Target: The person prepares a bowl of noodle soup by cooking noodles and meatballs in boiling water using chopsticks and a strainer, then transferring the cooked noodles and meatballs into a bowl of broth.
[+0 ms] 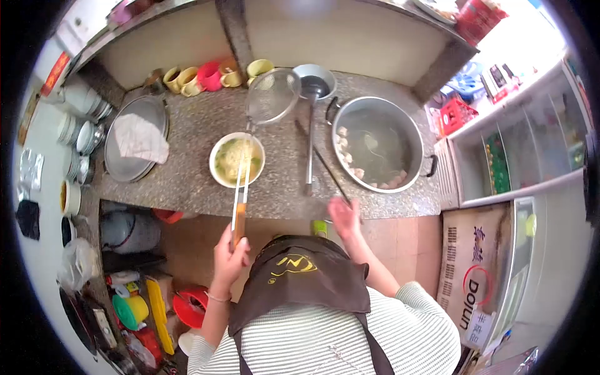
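Note:
My left hand (229, 256) is closed around the wooden handle of a mesh strainer (274, 95). Its metal shaft crosses above a white bowl (214, 173) of noodles in broth with greens, and its round mesh hangs beyond the bowl. My right hand (344, 219) is at the counter's front edge, blurred, by the near end of a thin dark rod (328, 167). Whether its fingers grip the rod does not show. Left of the rod lies a ladle (310, 147), its head over a grey metal basin (328, 74).
A large two-handled pot (417, 164) of cloudy liquid with pale meatballs stands at right. Mugs (210, 75) line the back wall. A cloth (140, 139) lies on a round metal lid (119, 169) at left. A cardboard box (472, 262) stands below right.

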Tool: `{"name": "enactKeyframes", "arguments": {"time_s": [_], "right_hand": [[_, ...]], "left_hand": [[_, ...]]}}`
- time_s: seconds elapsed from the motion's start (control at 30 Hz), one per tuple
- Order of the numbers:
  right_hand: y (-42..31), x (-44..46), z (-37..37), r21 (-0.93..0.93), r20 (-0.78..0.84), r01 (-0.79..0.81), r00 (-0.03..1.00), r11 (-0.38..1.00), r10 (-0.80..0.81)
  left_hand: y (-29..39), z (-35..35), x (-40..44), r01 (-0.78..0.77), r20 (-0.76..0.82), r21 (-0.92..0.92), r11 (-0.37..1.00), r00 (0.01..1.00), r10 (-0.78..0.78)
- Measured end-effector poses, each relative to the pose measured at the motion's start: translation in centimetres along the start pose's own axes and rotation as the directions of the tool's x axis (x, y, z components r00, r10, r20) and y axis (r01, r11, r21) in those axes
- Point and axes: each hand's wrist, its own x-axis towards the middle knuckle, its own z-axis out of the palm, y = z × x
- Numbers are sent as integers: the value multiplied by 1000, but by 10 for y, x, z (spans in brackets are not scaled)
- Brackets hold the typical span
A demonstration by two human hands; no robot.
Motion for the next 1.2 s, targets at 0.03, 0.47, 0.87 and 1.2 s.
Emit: {"name": "enactKeyframes", "arguments": {"time_s": [0.03, 0.47, 0.87, 1.2], "right_hand": [[15, -13, 41, -261, 91, -64, 992, 963, 91], [-165, -61, 69, -948, -26, 55, 968, 314, -250], [-224, -56, 52, -968, -235, -244, 961, 53, 145], [-254, -71, 64, -747, -253, -475, 850, 466, 462]], "left_hand": [[-4, 18, 13, 34, 95, -101, 994, 995, -24], [-36, 164, 88, 52, 504, 36, 998, 861, -64], [-104, 155, 62, 318, 129, -73, 945, 943, -307], [-125, 167, 45, 287, 25, -111, 951, 958, -286]]}}
